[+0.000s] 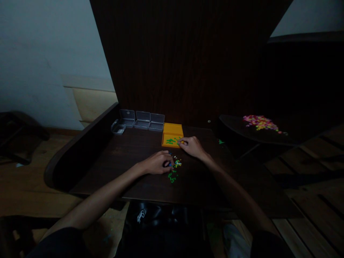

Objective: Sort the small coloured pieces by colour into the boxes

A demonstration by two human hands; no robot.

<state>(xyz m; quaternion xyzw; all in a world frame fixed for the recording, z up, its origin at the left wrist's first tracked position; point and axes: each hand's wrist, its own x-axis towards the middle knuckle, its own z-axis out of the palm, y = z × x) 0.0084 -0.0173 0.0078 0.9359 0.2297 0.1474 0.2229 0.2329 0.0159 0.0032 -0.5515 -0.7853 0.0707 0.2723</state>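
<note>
Yellow box (172, 128), one, lies open, right hand (192, 145) at its edge, four clear boxes (142, 124) nearby; left hand (159, 163) apart; both grips unclear.

From my remote seat I'm seeing a pale wall (48, 46) rising at the left, a tan sheet (94, 104) resting against it, dark furniture (20, 132) standing on the wooden floor (21, 190), a tall dark panel (188, 57) towering centrally, and pink-and-yellow bits (262, 123) lying heaped on the right-hand ledge (232, 125).
</note>
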